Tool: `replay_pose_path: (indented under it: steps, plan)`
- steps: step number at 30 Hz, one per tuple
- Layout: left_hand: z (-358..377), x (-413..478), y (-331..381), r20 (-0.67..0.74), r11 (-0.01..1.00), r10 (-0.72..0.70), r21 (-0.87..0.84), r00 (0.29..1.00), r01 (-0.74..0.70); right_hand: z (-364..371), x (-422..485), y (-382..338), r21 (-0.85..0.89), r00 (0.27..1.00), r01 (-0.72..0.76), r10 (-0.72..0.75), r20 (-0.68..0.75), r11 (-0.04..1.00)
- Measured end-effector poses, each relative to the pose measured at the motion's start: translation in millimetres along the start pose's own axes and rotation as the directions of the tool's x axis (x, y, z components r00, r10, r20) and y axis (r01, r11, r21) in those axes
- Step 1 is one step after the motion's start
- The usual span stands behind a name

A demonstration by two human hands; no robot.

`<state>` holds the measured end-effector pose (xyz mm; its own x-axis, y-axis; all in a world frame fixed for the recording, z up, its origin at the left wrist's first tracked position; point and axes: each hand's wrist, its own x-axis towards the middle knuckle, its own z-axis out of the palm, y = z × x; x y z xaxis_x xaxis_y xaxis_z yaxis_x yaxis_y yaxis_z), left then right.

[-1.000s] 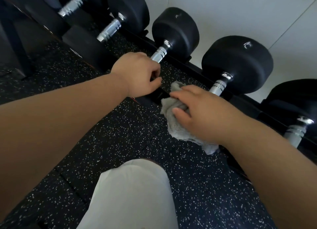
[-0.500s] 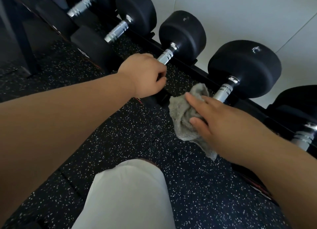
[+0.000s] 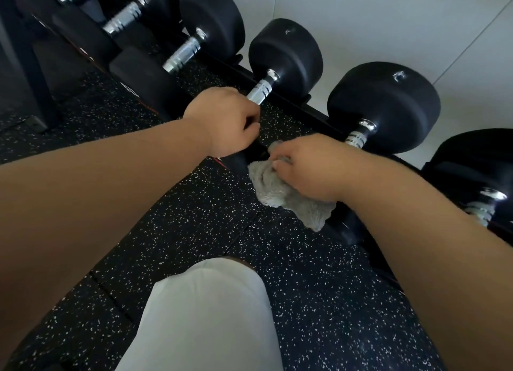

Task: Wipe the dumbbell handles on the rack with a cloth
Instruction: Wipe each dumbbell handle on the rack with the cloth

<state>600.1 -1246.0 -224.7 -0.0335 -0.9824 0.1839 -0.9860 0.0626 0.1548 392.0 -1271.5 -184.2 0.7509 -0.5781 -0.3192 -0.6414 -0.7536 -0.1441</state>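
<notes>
Left hand: the left hand [image 3: 224, 123] is closed in a fist round the chrome handle [image 3: 259, 91] of a black dumbbell, here called the gripped dumbbell [image 3: 286, 57].
Right hand: the right hand [image 3: 308, 168], just right of the gripped dumbbell, has its fingers curled over a grey cloth [image 3: 277, 193].
Cloth: bunched under the right hand, on the handle of the neighbouring dumbbell [image 3: 383, 107]; a loose end hangs toward the viewer.
Neighbouring dumbbell: next right of the gripped dumbbell; only a short chrome stretch shows beyond the cloth.
Rack: the black rack [image 3: 305, 108] carries the gripped dumbbell in a row with the others.
Other dumbbells: several left of the gripped dumbbell, one far right.
Floor: black speckled floor [image 3: 194, 218] below the gripped dumbbell.
Knee: a knee [image 3: 205, 315] in pale fabric, nearest the viewer.
</notes>
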Motion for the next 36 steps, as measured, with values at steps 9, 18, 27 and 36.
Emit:
replay_pose_path:
  steps: [9, 18, 27, 36]
  plan:
    - [2.6, 0.9, -0.3, -0.011, 0.999, 0.018, 0.034, 1.0, -0.018, 75.7, -130.6, 25.2, 0.224, 0.85, -0.062, 0.169, -0.499, 0.973]
    - [4.6, 1.6, -2.3, -0.006, 0.996, 0.034, 0.083, 0.999, -0.033, 53.3, -71.0, -2.8, 0.162, 0.861, -0.224, 0.273, -0.429, 0.961]
    - [6.5, 3.5, -2.1, -0.034, 0.996, 0.043, 0.074, 0.998, -0.041, 93.7, -127.9, 1.0, 0.086, 0.774, -0.558, 0.555, -0.305, 0.825]
    - [5.7, 5.1, 1.6, -0.012, 0.989, 0.052, 0.137, 0.999, -0.05, 83.0, -110.1, 0.5, 0.369, 0.801, -0.401, 0.517, -0.303, 0.839]
